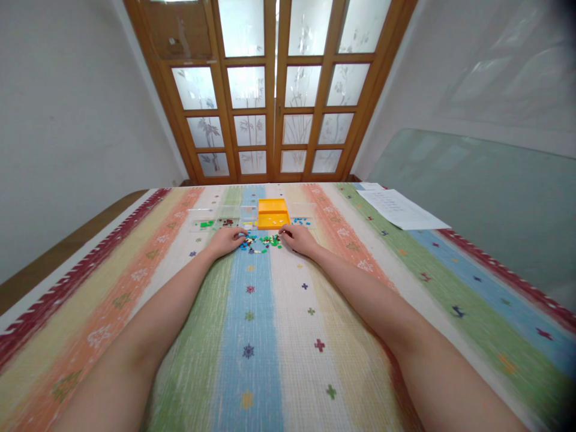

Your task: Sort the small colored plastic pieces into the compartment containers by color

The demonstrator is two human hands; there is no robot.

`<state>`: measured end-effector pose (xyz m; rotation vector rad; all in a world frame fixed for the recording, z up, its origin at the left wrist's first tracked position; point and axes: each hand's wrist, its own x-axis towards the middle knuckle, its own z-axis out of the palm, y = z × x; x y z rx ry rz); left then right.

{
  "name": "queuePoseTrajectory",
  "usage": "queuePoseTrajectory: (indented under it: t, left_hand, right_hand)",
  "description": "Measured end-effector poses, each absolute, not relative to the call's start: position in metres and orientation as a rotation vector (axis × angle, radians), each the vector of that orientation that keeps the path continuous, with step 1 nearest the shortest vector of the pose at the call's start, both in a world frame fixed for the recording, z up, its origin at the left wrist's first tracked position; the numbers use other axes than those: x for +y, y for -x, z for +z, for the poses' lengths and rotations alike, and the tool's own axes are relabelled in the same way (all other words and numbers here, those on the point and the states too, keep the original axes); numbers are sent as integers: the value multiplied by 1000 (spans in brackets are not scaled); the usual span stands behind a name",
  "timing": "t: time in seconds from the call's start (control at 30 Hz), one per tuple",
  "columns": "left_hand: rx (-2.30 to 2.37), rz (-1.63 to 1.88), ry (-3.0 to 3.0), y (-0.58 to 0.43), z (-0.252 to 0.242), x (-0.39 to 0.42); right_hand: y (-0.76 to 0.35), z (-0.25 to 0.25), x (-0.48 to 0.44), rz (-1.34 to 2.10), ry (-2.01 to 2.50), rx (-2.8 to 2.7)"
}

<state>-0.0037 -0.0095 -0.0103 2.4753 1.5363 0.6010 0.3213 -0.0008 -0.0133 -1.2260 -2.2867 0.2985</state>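
Observation:
A small heap of tiny coloured pieces (261,242) lies on the striped tablecloth (270,336), far out in front of me. My left hand (228,239) rests at the heap's left edge, fingers curled down onto the pieces. My right hand (294,236) rests at its right edge, fingers bent, tips near the pieces. Whether either hand pinches a piece is too small to see. Just beyond the heap stands an orange tray (272,213), flanked by clear trays (225,216) with green and dark pieces and another clear tray (302,217) with blue pieces.
A white printed sheet (400,209) lies at the far right of the table. A glass pane (477,198) leans against the right wall. Wooden glazed doors (274,90) stand behind the table. The table's left edge (67,264) drops to a wood floor.

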Motion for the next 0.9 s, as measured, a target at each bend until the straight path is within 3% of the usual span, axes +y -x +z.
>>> queuePoseTrajectory:
  t: [0.9]
  left_hand:
    - [1541,588,-2481,0,-7,-12]
  right_hand:
    - [-321,-13,-1,303,1236,-2308]
